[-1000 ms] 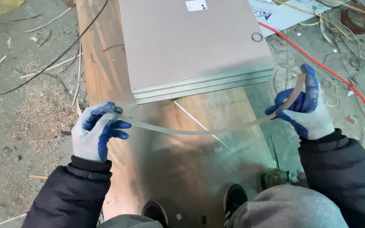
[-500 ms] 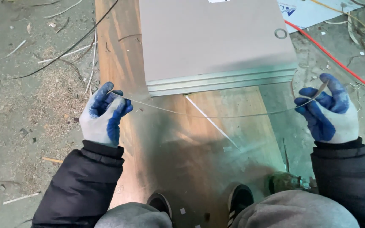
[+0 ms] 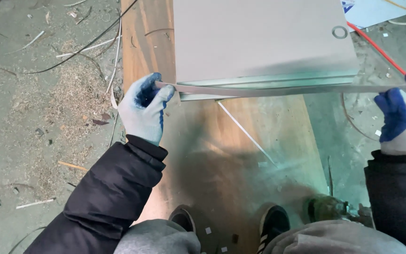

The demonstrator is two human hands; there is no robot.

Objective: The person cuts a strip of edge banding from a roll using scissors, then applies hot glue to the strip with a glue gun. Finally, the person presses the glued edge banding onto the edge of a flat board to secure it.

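A long thin pale edging strip (image 3: 287, 89) is stretched taut between both gloved hands. My left hand (image 3: 144, 110), in a white and blue glove, pinches its left end beside the front left corner of a stack of grey panels (image 3: 259, 37). My right hand (image 3: 402, 120) grips the other end past the stack's right corner. The strip runs along the stack's front edge. The panels lie on a brown wooden board (image 3: 222, 155).
Sawdust and loose strip offcuts (image 3: 62, 94) cover the concrete floor at left. A red cable (image 3: 377, 47) runs at the upper right. A thin white sliver (image 3: 245, 131) lies on the board. My shoes (image 3: 273, 223) stand at the board's near end.
The strip hung in a slack curve between my hands; both hands have moved apart and pulled it straight, level with the stack's front edge.
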